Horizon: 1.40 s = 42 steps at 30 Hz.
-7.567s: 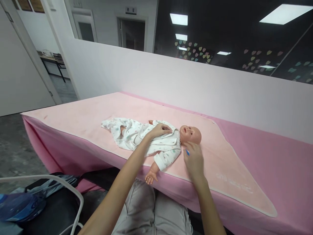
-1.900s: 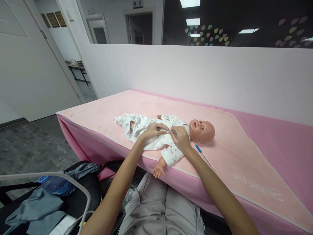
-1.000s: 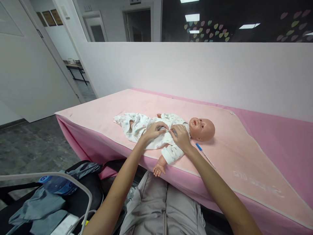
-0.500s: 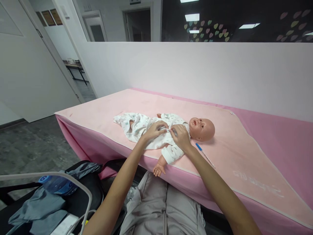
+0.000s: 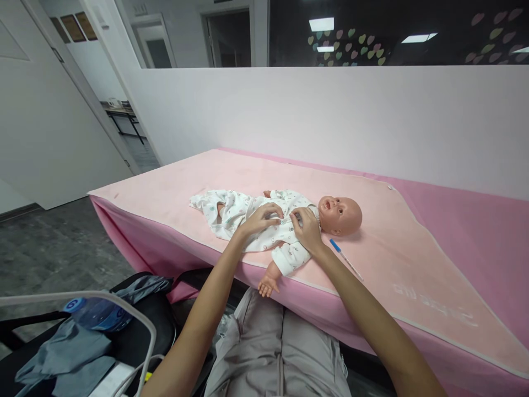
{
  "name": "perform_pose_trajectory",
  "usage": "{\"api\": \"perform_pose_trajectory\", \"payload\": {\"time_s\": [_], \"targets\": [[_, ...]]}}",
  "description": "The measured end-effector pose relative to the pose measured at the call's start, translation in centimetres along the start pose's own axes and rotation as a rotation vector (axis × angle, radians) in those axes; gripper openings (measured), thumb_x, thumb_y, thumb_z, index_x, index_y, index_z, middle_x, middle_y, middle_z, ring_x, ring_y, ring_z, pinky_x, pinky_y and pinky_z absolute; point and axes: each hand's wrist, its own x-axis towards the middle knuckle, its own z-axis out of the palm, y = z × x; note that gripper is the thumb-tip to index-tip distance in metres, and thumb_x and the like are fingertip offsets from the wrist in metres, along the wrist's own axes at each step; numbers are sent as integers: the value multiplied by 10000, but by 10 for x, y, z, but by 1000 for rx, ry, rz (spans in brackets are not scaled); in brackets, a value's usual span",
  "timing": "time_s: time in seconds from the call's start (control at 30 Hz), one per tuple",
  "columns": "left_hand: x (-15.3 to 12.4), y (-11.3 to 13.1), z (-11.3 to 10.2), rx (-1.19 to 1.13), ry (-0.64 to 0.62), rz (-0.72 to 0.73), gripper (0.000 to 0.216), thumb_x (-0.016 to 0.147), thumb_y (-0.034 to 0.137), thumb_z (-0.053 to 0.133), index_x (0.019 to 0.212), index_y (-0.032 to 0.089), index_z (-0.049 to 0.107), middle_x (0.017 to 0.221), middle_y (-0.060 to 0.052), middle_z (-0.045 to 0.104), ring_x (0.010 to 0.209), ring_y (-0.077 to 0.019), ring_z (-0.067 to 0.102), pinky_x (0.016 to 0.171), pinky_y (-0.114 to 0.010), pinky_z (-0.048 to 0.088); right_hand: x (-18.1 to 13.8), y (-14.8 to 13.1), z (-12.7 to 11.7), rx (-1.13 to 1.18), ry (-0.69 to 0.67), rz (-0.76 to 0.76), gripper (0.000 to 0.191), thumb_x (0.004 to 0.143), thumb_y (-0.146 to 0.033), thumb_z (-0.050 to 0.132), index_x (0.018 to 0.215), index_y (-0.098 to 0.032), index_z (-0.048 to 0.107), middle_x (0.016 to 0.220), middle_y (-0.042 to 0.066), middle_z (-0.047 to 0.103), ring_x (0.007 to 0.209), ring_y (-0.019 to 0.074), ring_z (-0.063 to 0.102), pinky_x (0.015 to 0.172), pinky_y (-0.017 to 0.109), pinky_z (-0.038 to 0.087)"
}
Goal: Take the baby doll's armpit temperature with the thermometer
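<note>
A baby doll (image 5: 341,215) lies on its back, head to the right, dressed in a white romper (image 5: 264,240) with small prints. My left hand (image 5: 262,216) is at the middle of the romper's front, thumb and fingers closed on the cloth by a small round fastener (image 5: 282,221). On the chest, just right of it, my right hand (image 5: 306,225) has its fingers curled, thumb and fingertips at the romper's front edge. A small gap separates the two hands. The cloth under the fingertips is partly hidden.
A white stick with a blue end (image 5: 346,259) lies beside the doll's head on the light pink sheet (image 5: 405,242). Along the back runs a white wall (image 5: 330,121). A chair at lower left holds a bottle (image 5: 97,314) and grey cloth (image 5: 66,347).
My right hand has drawn slightly to the right, away from the left one, and the fastener between them shows more. My left hand has stayed on the romper. The view has shifted a little.
</note>
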Motion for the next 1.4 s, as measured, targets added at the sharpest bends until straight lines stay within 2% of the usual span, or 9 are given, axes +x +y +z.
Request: {"api": "perform_pose_trajectory", "payload": {"time_s": [0.1,0.2,0.37,0.47,0.67,0.87,1.1,1.27,1.4], "targets": [[-1,2,1,-7,15,-2,155,795,274,539,852,153,618,925,-61,568,913,-179,528,861,-304,396,0,-3,-3,-19,-34,-50,94,833,-287,507,847,-199,536,834,48,609,841,198,534,789,331,399],[-1,3,3,-35,55,-17,172,801,294,531,819,149,622,935,-68,576,922,-183,532,866,-311,398,0,-5,-4,-36,-38,-87,184,795,-311,557,936,-194,543,958,66,607,931,214,527,841,346,392],[1,0,7,-85,130,-79,183,803,302,516,820,146,611,906,-62,602,887,-177,555,838,-305,419,0,-4,-2,-48,-25,-75,265,772,-308,576,1008,-192,543,1052,77,584,994,226,512,886,357,389],[0,-2,8,-82,221,-121,162,791,268,516,842,144,606,882,-52,615,852,-169,567,803,-291,436,-1,-3,-2,-68,-27,-55,273,781,-301,559,1029,-187,545,1052,81,585,999,229,509,886,362,389],[-23,1,4,-49,327,-170,189,795,289,517,843,144,629,915,-65,635,874,-184,581,814,-299,441,7,-13,-2,-88,-77,-140,308,781,-275,541,1072,-175,548,1113,86,572,1042,231,487,931,389,339],[-45,2,0,-45,356,-152,171,785,262,525,817,141,642,928,-77,650,893,-199,597,842,-323,449,20,-31,20,-114,-268,-367,139,783,-237,521,886,-170,584,940,66,622,939,209,514,963,395,300],[-50,-2,0,36,348,-107,245,722,153,557,960,165,611,1174,-91,563,1106,-215,518,962,-348,399,15,-27,29,-122,-210,-290,101,832,-243,489,839,-170,558,840,57,607,853,198,507,847,343,363],[-48,-1,-4,117,291,-133,213,701,149,565,903,182,624,1167,-70,566,1086,-214,529,944,-356,414,15,-27,28,-124,-212,-261,161,883,-263,436,794,-181,543,773,40,592,781,180,504,774,305,371],[-45,2,-2,217,303,-138,191,698,123,545,855,182,637,1116,-56,592,1055,-203,545,936,-353,418,15,-28,27,-140,-217,-274,154,880,-257,442,782,-180,534,770,42,588,779,182,506,763,302,367]]}}
